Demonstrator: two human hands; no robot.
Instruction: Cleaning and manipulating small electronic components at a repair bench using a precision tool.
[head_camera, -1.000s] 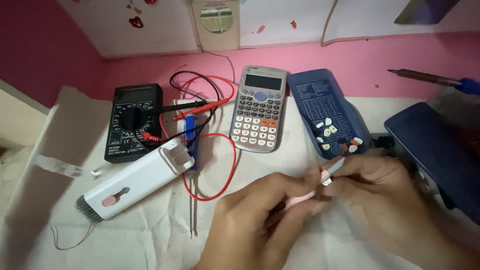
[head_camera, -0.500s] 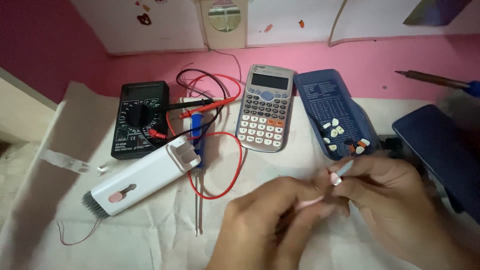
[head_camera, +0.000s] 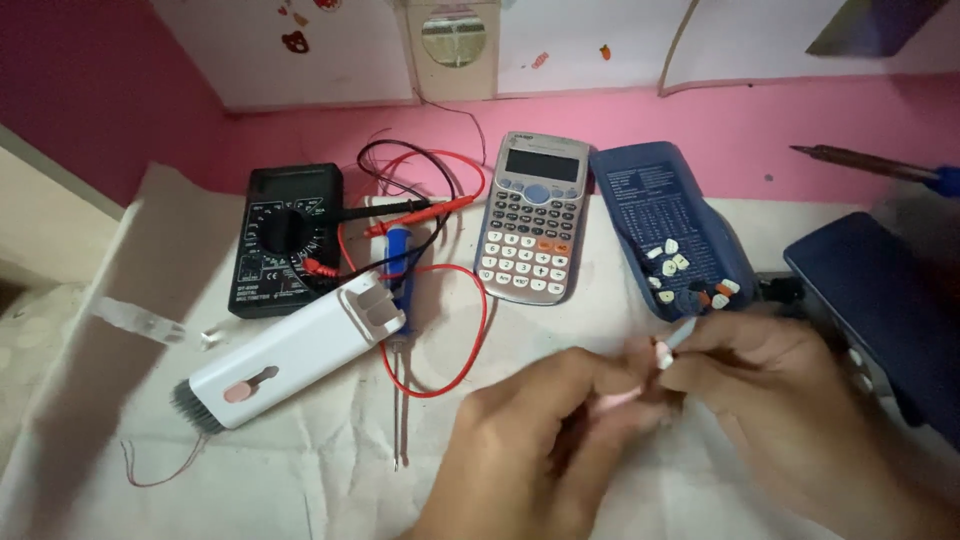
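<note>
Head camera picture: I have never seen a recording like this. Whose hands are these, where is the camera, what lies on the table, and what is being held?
There is no machine here. A person wears a camera on the head, so you look down at their own two hands. The left hand and right hand meet over a white cloth and pinch a small pink-and-white piece between them; it is too blurred to identify. On the cloth lie a black multimeter with red and black leads, a white cleaning brush tool, a grey calculator and its blue cover holding small loose keys.
</note>
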